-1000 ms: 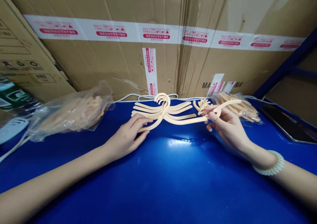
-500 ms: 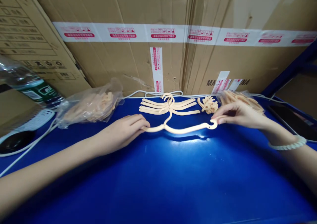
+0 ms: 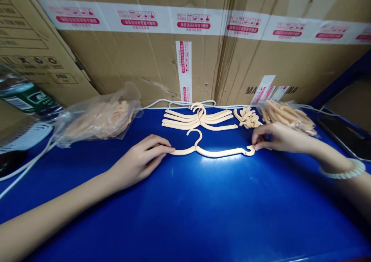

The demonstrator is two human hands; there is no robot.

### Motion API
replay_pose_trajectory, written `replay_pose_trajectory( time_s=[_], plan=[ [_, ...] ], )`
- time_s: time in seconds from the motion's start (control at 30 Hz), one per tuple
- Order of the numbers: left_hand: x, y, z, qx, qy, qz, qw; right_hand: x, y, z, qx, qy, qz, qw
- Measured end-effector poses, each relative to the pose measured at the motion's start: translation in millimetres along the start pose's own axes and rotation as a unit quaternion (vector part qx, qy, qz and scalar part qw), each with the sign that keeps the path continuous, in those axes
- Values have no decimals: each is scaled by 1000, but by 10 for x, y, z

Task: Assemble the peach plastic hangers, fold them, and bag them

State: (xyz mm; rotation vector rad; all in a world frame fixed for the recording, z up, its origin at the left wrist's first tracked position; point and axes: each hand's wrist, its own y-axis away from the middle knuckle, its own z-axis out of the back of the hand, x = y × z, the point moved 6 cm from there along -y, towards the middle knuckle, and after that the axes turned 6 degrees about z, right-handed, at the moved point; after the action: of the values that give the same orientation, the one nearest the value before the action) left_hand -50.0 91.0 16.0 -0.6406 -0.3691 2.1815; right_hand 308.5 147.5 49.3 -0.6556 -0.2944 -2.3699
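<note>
A cream plastic hanger (image 3: 213, 150) lies flat on the blue table (image 3: 185, 208). My left hand (image 3: 142, 157) pinches its left tip, fingers curled. My right hand (image 3: 275, 138) pinches its right end, fingers closed on the notched tip. Just behind lies a stack of assembled cream hangers (image 3: 199, 119), hooks together. A small heap of loose cream hook pieces (image 3: 247, 118) sits right of that stack, near my right hand.
A clear bag of cream hanger parts (image 3: 95, 117) lies at the left, another bag (image 3: 286, 114) at the right. Taped cardboard boxes (image 3: 185, 41) wall the back. A water bottle (image 3: 26, 97), white cables (image 3: 26, 165) and a dark phone (image 3: 348, 136) flank the edges.
The hanger, held up at its right end a second ago, has come down flat on the table nearer to me, away from the stack. Both hands stayed on its ends.
</note>
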Motion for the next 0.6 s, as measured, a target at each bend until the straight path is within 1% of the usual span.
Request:
replay_pose_trajectory(
  time_s=[0.23,0.47,0.53,0.6],
  plan=[
    [-13,-1,-2,-10,-16,-18,1000,14,12,-2,-7,47,-7,999],
    [-13,-5,16,-12,-18,2,1000,5,33,12,-12,78,8,997],
    [-9,0,23,-18,-17,13,1000,39,30,70,-56,71,24,996],
    [-9,6,30,-25,-16,20,999,103,35,164,-138,55,49,988]
  ],
)
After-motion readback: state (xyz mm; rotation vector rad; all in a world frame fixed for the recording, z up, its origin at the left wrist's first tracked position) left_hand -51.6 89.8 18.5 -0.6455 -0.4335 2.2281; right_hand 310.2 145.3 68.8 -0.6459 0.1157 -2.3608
